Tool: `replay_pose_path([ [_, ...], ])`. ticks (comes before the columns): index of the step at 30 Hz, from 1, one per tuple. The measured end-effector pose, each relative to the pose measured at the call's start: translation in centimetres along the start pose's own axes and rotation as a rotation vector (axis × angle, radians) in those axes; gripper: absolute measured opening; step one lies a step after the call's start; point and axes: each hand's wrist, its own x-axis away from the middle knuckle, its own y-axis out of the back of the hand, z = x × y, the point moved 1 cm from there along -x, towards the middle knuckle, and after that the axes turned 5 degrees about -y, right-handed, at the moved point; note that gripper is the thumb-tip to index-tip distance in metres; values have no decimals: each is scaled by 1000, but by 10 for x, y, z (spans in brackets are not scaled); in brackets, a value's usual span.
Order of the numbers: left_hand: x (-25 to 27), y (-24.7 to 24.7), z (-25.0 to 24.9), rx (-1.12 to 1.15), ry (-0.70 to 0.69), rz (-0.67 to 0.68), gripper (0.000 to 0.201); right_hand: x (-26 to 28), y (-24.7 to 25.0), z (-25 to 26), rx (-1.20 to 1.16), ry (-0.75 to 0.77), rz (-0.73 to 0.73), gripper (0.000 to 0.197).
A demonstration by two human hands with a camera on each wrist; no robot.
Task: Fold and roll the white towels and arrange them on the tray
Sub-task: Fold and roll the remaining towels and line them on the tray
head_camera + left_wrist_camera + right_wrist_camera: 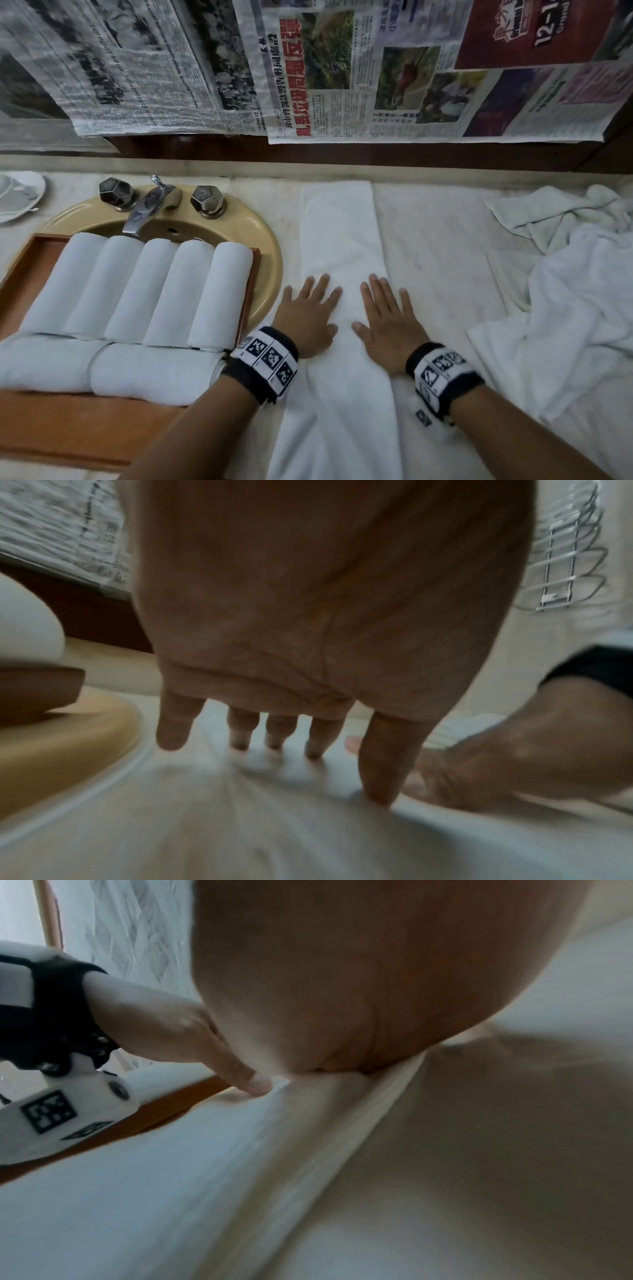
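Both forearms reached in from the near edge, and the left hand [306, 315] and right hand [387, 325] lay flat, fingers straight and spread, palms down on the folded towel [337, 233]; neither gripped anything. That towel lay as a long narrow strip on the table [435, 246], running from the near edge toward the wall, just right of the sink [263, 240]. Its near end looked rumpled under the wrists, though the blurred wrist views left that uncertain. On the wooden tray [27, 260], over the basin, five rolled towels [164, 291] sat side by side with two more laid across their near ends. A heap of unfolded towels [575, 274] waited to the right. The step in hand seemed to be smoothing the fold. Next, one end wanted rolling up tightly and evenly.
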Motion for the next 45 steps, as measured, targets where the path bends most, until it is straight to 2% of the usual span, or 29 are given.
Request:
replay_pose_path([
  [9, -80, 27, 32, -26, 21, -52, 73, -74, 63, -37, 25, -43, 58, 70],
  [16, -136, 72, 44, -15, 84, -46, 75, -122, 109, -45, 138, -174, 3, 67],
  [19, -153, 83, 48, 8, 109, -50, 75, -128, 120, -47, 185, -233, -86, 67],
  [21, -162, 87, 51, 21, 113, -64, 75, -121, 120, -45, 169, -232, -197, 66],
  [24, -163, 93, 54, 6, 110, -78, 74, -86, 113, -34, -15, -180, -443, 46],
  [26, -152, 96, 47, -12, 84, -147, 71, -52, 99, -24, -163, -128, -533, 25],
  [28, -129, 94, 35, 20, 61, -276, 64, -15, 75, -13, -295, -70, -478, 9],
  [31, -79, 81, 20, 154, 90, -492, 43, 38, 32, 0, -436, -15, -397, 7],
  [33, -41, 66, 13, 286, 126, -554, 32, 66, 8, 9, -488, 3, -372, 9],
  [35, -1, 50, 4, 378, 187, -518, 27, 88, -12, 20, -510, 27, -351, 9],
  [37, 36, 26, -8, 400, 282, -417, 28, 103, -24, 31, -481, 21, -304, 6],
  [41, 86, -36, -35, 399, 453, -182, 41, 117, -32, 49, -397, -97, -208, 28],
  [43, 95, -56, -47, 398, 509, -166, 47, 119, -31, 57, -368, -130, -183, 34],
  [45, 96, -68, -56, 418, 541, -229, 49, 120, -30, 64, -327, -146, -167, 34],
])
